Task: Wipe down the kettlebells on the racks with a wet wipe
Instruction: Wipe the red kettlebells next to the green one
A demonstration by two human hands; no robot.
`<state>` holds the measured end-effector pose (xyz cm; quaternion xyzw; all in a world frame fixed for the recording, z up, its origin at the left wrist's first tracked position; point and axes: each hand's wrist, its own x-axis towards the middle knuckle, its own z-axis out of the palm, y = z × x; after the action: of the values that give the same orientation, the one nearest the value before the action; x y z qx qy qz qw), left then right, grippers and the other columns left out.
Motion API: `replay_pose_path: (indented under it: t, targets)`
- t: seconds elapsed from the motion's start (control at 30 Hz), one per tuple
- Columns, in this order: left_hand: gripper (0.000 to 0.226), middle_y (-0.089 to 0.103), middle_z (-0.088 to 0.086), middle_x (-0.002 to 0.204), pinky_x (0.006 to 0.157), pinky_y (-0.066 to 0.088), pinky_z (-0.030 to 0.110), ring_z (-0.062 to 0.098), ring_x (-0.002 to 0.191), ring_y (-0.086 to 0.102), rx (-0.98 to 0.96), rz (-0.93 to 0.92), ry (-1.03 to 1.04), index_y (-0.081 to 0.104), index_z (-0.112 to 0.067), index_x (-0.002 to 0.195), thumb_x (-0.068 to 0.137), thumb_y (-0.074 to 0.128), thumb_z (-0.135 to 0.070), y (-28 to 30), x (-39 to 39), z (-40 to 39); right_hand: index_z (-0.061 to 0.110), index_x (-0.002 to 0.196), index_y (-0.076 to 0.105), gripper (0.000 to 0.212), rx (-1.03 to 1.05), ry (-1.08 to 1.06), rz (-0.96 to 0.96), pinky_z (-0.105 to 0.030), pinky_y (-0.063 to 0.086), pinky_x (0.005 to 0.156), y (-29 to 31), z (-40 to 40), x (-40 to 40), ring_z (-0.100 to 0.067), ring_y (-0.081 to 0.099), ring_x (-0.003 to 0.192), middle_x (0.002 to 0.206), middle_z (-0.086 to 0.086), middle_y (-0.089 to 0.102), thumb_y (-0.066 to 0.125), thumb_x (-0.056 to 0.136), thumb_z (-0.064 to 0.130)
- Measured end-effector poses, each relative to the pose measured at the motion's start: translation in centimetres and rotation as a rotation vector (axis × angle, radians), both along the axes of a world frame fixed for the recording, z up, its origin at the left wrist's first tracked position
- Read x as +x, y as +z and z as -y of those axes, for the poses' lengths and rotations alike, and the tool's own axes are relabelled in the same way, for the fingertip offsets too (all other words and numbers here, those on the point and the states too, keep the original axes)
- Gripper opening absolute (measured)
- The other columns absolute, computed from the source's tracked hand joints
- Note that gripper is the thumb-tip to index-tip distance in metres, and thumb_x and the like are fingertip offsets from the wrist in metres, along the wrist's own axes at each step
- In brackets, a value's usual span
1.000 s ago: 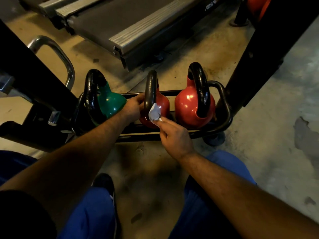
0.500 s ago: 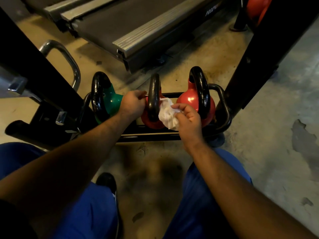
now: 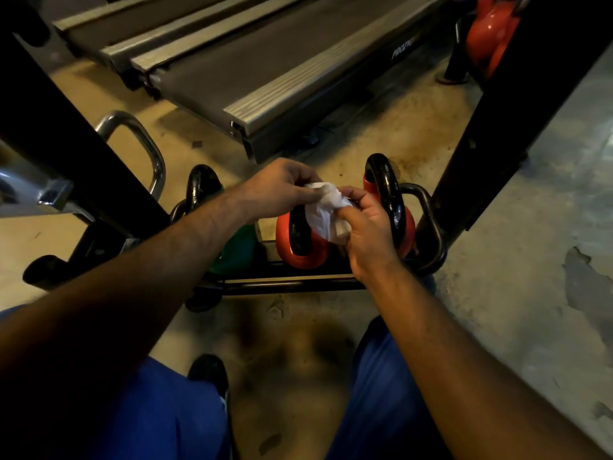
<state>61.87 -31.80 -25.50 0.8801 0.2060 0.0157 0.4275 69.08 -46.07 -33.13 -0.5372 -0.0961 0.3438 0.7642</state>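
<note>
Three kettlebells on rack; middle kettlebell partly hidden. Treadmill behind rack. Left hand left the handle; with right hand, both pinch wipe above rack.

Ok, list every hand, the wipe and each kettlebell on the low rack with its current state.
left hand: pinches the wipe's top
right hand: grips the wipe
wipe: crumpled, held above the rack, off the bells
middle red kettlebell: upright on rack, untouched
right red kettlebell: upright, untouched
green kettlebell: upright, mostly hidden by the left arm
</note>
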Motion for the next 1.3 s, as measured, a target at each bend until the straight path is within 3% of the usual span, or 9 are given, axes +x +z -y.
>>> replay_pose_path:
  t: [0.13, 0.27, 0.47, 0.6, 0.73, 0.87, 0.97, 1.13, 1.3]
  targets:
    - [0.01, 0.072, 0.009, 0.091, 0.077, 0.059, 0.044, 0.025, 0.086, 0.07, 0.115, 0.023, 0.192, 0.073, -0.012, 0.096, 0.089, 0.07, -0.018, -0.6, 0.7, -0.6, 0.015, 0.121, 0.067, 0.034, -0.221, -0.131, 0.089, -0.017, 0.053, 0.061, -0.9, -0.9, 0.1, -0.007, 0.067, 0.087, 0.096, 0.007, 0.069, 0.06, 0.092, 0.0]
    - [0.01, 0.067, -0.006, 0.084, 0.069, 0.057, 0.032, 0.009, 0.079, 0.066, 0.25, 0.115, 0.178, 0.073, -0.017, 0.096, 0.086, 0.07, -0.015, -1.8, 0.5, 0.8, 0.018, 0.114, 0.07, 0.028, -0.302, -0.226, 0.073, -0.016, 0.05, 0.056, -1.1, -1.8, -0.1, -0.008, 0.067, 0.085, 0.091, 0.008, 0.069, 0.062, 0.092, 0.002]
    - [0.032, 0.067, -0.009, 0.114, 0.078, 0.043, 0.011, 0.002, 0.101, 0.058, 0.274, 0.047, 0.021, 0.069, -0.021, 0.124, 0.093, 0.062, -0.026, -3.4, 0.0, 3.2, 0.009, 0.094, 0.071, 0.018, -0.078, -0.105, -0.15, -0.027, 0.049, 0.057, -0.8, -2.0, 0.0, -0.019, 0.065, 0.077, 0.083, -0.004, 0.068, 0.054, 0.093, 0.016]
    - [0.04, 0.073, -0.003, 0.11, 0.089, 0.048, 0.042, 0.016, 0.101, 0.058, 0.541, -0.001, -0.189, 0.073, -0.025, 0.115, 0.091, 0.043, -0.035, -4.0, 0.2, 3.5, 0.007, 0.086, 0.067, 0.034, 0.139, -0.056, -0.424, -0.025, 0.047, 0.059, -0.5, -1.0, 0.4, -0.018, 0.059, 0.067, 0.07, -0.006, 0.061, 0.041, 0.097, 0.027]
    - [0.059, 0.068, -0.005, 0.107, 0.088, 0.042, 0.035, 0.014, 0.099, 0.053, 0.633, 0.044, -0.193, 0.075, -0.021, 0.104, 0.082, 0.027, -0.046, -4.1, 0.1, 3.4, 0.02, 0.118, 0.068, 0.033, -0.041, -0.148, -0.246, -0.037, 0.059, 0.084, -1.4, -1.4, 0.1, -0.024, 0.07, 0.1, 0.108, -0.01, 0.073, 0.05, 0.098, 0.002]
    - [0.021, 0.067, 0.003, 0.096, 0.082, 0.042, 0.032, 0.019, 0.095, 0.054, 0.578, 0.185, 0.112, 0.076, -0.016, 0.091, 0.086, 0.056, -0.016, -4.4, -0.6, 2.6, 0.02, 0.113, 0.069, 0.035, -0.155, -0.25, -0.097, -0.019, 0.056, 0.064, -2.3, -2.1, -0.3, -0.015, 0.068, 0.094, 0.105, 0.0, 0.069, 0.058, 0.092, -0.006]
    - [0.022, 0.062, 0.002, 0.104, 0.087, 0.049, 0.035, 0.019, 0.101, 0.056, 0.523, 0.115, 0.327, 0.071, -0.019, 0.107, 0.088, 0.062, -0.019, -4.9, -0.8, 2.0, 0.012, 0.123, 0.066, 0.038, -0.193, -0.304, -0.07, -0.014, 0.052, 0.061, -3.1, -2.4, -0.5, -0.014, 0.067, 0.094, 0.105, 0.0, 0.069, 0.066, 0.089, -0.005]
    - [0.023, 0.068, -0.005, 0.1, 0.064, 0.053, 0.016, 0.005, 0.088, 0.065, -0.094, 0.115, 0.585, 0.066, -0.021, 0.117, 0.096, 0.058, -0.026, -6.4, -1.2, 1.7, 0.012, 0.117, 0.067, 0.025, -0.231, -0.235, -0.052, -0.016, 0.054, 0.06, -3.7, -3.6, -0.7, -0.01, 0.069, 0.087, 0.096, 0.004, 0.069, 0.065, 0.094, 0.003]
    - [0.025, 0.071, 0.0, 0.104, 0.086, 0.052, 0.032, 0.011, 0.1, 0.065, -0.325, 0.241, 0.761, 0.072, -0.015, 0.108, 0.102, 0.049, -0.022, -8.5, -2.1, 0.6, 0.018, 0.099, 0.067, 0.011, -0.281, -0.001, -0.096, -0.024, 0.049, 0.068, -3.6, -4.4, -0.5, -0.017, 0.066, 0.096, 0.101, -0.004, 0.072, 0.063, 0.096, 0.008]
